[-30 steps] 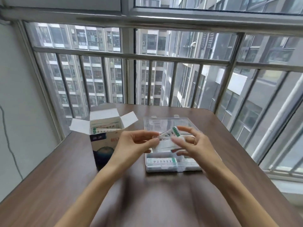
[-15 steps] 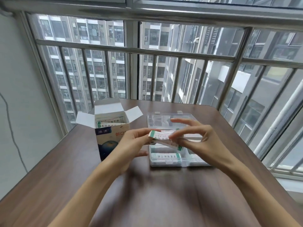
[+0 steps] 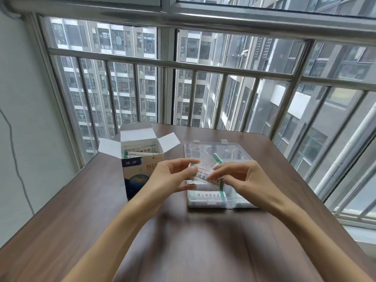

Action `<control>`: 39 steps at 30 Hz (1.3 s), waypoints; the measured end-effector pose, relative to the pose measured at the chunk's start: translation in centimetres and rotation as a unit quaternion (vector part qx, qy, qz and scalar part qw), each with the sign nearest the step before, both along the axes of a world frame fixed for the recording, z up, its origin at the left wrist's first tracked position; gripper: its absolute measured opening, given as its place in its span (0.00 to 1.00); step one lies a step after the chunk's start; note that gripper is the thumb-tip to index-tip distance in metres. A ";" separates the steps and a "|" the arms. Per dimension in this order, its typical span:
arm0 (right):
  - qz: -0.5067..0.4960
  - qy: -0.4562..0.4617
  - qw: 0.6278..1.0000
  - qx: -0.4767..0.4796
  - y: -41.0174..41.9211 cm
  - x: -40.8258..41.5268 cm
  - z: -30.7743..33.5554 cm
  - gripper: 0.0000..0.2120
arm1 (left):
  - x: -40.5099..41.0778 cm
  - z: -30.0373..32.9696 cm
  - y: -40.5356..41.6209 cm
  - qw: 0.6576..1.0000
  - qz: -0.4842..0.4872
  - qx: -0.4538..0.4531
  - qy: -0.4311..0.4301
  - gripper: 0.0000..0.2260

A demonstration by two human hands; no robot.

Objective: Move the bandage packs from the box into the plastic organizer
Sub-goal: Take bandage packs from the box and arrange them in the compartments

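Note:
An open white and blue cardboard box (image 3: 140, 169) stands on the table's left, with several bandage packs (image 3: 140, 150) showing at its top. To its right lies a clear plastic organizer (image 3: 215, 200) with its lid folded back. A white pack with green ends (image 3: 207, 195) lies in its near-left compartment. Above the organizer, my left hand (image 3: 171, 178) and my right hand (image 3: 242, 178) both pinch a small bundle of bandage packs (image 3: 207, 169), fanned out between the fingertips.
The brown wooden table (image 3: 183, 241) ends at a metal window railing (image 3: 183, 66) behind the box and organizer. A white wall (image 3: 24, 119) with a thin cable runs along the left. The table's right edge drops off near a window sill (image 3: 356, 222).
The packs in my hands have gone from a flat bundle to a fanned, tilted spread, and both hands have closed in on them over the organizer.

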State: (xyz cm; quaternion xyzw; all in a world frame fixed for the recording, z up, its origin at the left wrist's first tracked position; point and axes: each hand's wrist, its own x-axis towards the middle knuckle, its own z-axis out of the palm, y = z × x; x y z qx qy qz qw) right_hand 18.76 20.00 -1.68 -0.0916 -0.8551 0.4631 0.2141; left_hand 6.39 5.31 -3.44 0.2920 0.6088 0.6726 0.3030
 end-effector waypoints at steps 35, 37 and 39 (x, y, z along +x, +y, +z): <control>0.013 -0.165 0.943 0.290 1.2 -1.0 -0.5 0.05 | -0.4 -1.7 -0.5 0.782 0.053 -0.211 0.584 0.09; 0.003 -0.184 0.926 0.329 1.0 -1.2 0.0 0.05 | -0.4 -1.7 -0.8 0.779 0.046 -0.211 0.588 0.11; 0.009 -0.188 0.918 0.349 0.6 -1.5 0.6 0.05 | -0.6 -1.6 -0.9 0.771 0.018 -0.221 0.597 0.16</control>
